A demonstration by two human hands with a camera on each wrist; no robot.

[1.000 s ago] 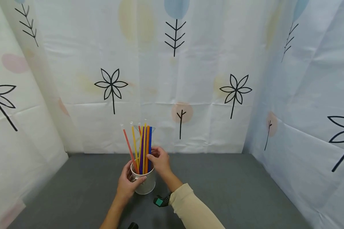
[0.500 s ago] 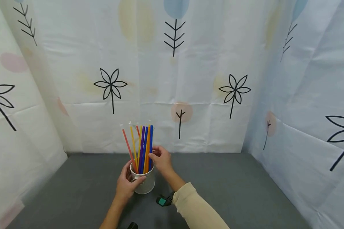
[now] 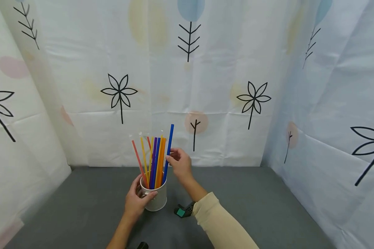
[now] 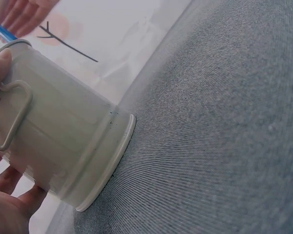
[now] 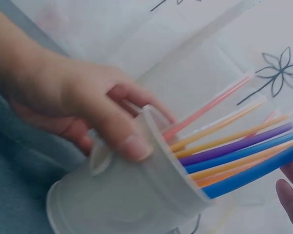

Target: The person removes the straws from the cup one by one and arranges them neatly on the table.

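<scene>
A white metal bucket (image 3: 156, 200) with a small wire handle (image 4: 20, 114) stands upright on the grey table. My left hand (image 3: 135, 200) grips its left side near the rim, thumb across the front. Several straws, red, yellow, purple (image 5: 234, 145), blue and orange, lean inside; some have clear wrappers. Between the thumb and fingers of my right hand (image 3: 181, 165) is a blue straw (image 3: 170, 140), raised above the others and tilted right, its lower end still within the bucket. In the right wrist view only a few fingertips of the right hand (image 5: 290, 195) show.
A black wrist strap with a green patch (image 3: 181, 212) is on the right wrist. A dark object (image 3: 142, 245) shows at the bottom edge. White patterned cloth (image 3: 218, 138) hangs behind and on both sides of the grey table (image 3: 243, 207).
My right hand has moved up and to the right, lifting the blue straw above the rest. The left hand keeps its grip on the bucket.
</scene>
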